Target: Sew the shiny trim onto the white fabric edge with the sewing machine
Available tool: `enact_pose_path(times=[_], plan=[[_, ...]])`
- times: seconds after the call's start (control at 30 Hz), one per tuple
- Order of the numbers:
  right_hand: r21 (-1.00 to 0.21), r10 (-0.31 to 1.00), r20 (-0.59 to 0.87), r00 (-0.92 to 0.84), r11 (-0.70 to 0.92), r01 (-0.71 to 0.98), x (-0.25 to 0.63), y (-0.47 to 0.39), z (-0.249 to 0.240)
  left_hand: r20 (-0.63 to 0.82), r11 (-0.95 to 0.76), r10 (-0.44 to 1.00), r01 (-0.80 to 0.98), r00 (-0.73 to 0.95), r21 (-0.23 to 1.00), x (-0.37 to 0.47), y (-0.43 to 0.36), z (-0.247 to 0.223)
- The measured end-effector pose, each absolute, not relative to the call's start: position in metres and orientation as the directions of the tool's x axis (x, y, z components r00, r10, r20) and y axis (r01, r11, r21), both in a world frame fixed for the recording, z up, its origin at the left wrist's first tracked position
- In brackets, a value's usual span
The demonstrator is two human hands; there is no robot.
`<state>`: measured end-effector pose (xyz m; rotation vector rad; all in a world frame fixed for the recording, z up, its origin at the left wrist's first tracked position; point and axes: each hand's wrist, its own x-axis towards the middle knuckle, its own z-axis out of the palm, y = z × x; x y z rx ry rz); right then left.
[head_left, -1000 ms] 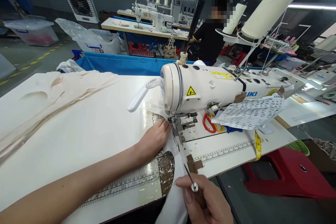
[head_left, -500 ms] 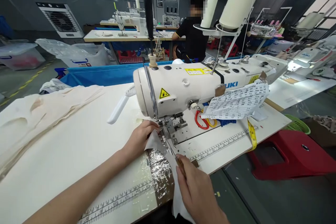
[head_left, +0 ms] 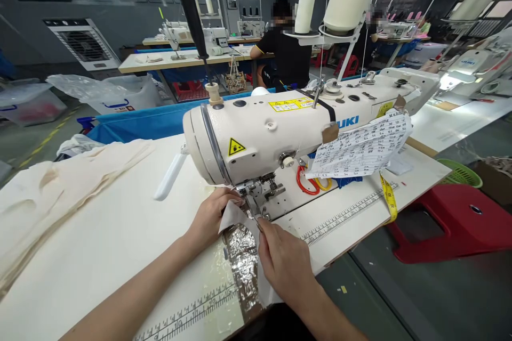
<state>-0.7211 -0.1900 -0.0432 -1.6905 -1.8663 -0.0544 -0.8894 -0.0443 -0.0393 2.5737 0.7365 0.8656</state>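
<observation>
- Left hand (head_left: 211, 216) of mine rests on the white fabric piece (head_left: 236, 217), fingers curled and pinching its edge just left of the presser foot (head_left: 256, 203); the forearm runs in from the lower left across the table (head_left: 100, 234)
- my right hand (head_left: 285, 260) lies on the same fabric just in front of the presser foot, fingers drawn together with the tips at the needle area; whether anything is gripped between them I cannot tell
- the fabric piece lies flat under the head of the sewing machine (head_left: 272, 133), passes beneath my right hand and hangs over the table's near edge; it covers part of a shiny taped patch (head_left: 242, 245)
- to the right under the machine arm sit red-handled scissors (head_left: 306, 184); a printed paper sheet (head_left: 360, 149) is taped to the machine; a yellow tape measure (head_left: 389, 200) hangs off the table edge
- far left on the table lies a heap of cream cloth (head_left: 64, 181)
- behind, a person in a black shirt (head_left: 286, 56) sits at another table; a red stool (head_left: 452, 224) stands at lower right
</observation>
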Motion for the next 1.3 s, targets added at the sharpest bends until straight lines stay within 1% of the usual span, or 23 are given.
enact_pose_path(times=[0.1,0.23,0.47,0.63,0.8,0.97,1.17,1.3], plan=[[-0.345,0.885,0.466,0.003,0.179,0.922,-0.7215,-0.1887,-0.0441,0.444,-0.812,0.564,0.369,0.696,0.453,-0.8902,-0.0436,-0.0387],[-0.33,0.886,0.463,0.001,0.172,0.928,-0.7224,-0.1872,-0.0437,0.462,-0.812,0.564,0.359,0.685,0.46,-0.8898,-0.0435,-0.038],[-0.354,0.864,0.503,0.002,0.204,0.913,-0.7224,-0.1887,-0.0432,0.477,-0.817,0.558,0.349,0.679,0.458,-0.8892,-0.0432,-0.0387],[-0.365,0.879,0.477,0.003,0.195,0.911,-0.7224,-0.1888,-0.0418,0.481,-0.82,0.554,0.346,0.679,0.456,-0.8894,-0.0426,-0.0386],[-0.341,0.887,0.461,0.009,0.167,0.925,-0.7236,-0.1875,-0.0428,0.471,-0.817,0.559,0.354,0.682,0.456,-0.8894,-0.0423,-0.0382],[-0.342,0.877,0.481,0.012,0.175,0.923,-0.7239,-0.1858,-0.0453,0.459,-0.805,0.571,0.354,0.68,0.477,-0.8899,-0.0415,-0.0389],[-0.32,0.874,0.486,-0.005,0.184,0.929,-0.7241,-0.1853,-0.046,0.511,-0.831,0.535,0.31,0.673,0.462,-0.8888,-0.0405,-0.0402],[-0.296,0.867,0.498,-0.012,0.183,0.937,-0.7244,-0.1848,-0.0463,0.506,-0.816,0.562,0.34,0.654,0.467,-0.8884,-0.0402,-0.042]])
